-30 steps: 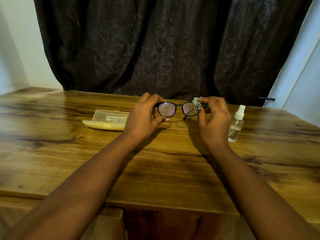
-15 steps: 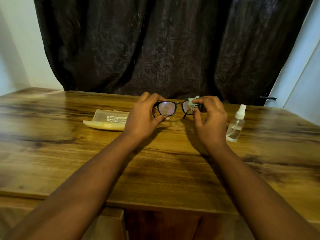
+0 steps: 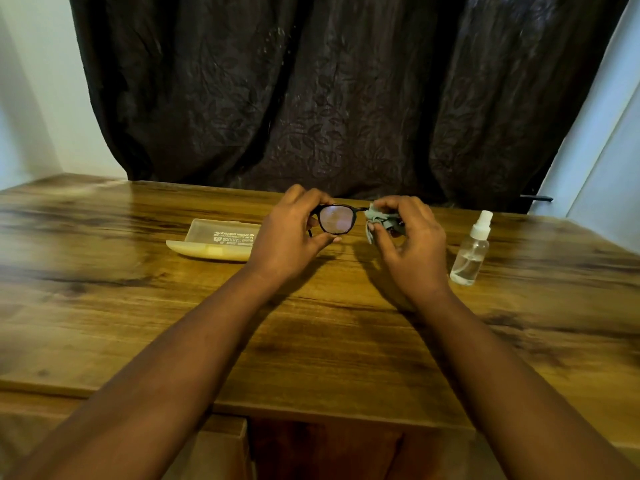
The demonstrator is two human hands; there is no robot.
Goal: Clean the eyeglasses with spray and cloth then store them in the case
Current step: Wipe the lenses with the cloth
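Reaching forward from the bottom corners of the view, two bare forearms cross the near edge of the wooden table and converge toward its far half. Below that near edge, the top of a brown box or drawer unit shows, too dim to identify.

Further in, the left hand pinches the left end of the eyeglasses, thumb under the rim and fingers curled over the top, holding the dark frame up off the table with the lenses facing the camera. One lens is plainly visible and reflects a pinkish sheen. The right hand is clamped on a bunched grey-green cloth, thumb and fingers pressing it around the other lens, so that lens and most of that side of the frame are hidden behind cloth and fingers.

Just left of the left hand, a pale translucent case lies open on the table, its lid tipped back with printed lettering that cannot be read; the wrist covers its right end. To the right of the right hand, apart from it, a small clear spray bottle stands upright with a white nozzle and a little liquid in the bottom.

Beyond the table's far edge hangs a dark, leaf-patterned curtain, with pale walls on either side.
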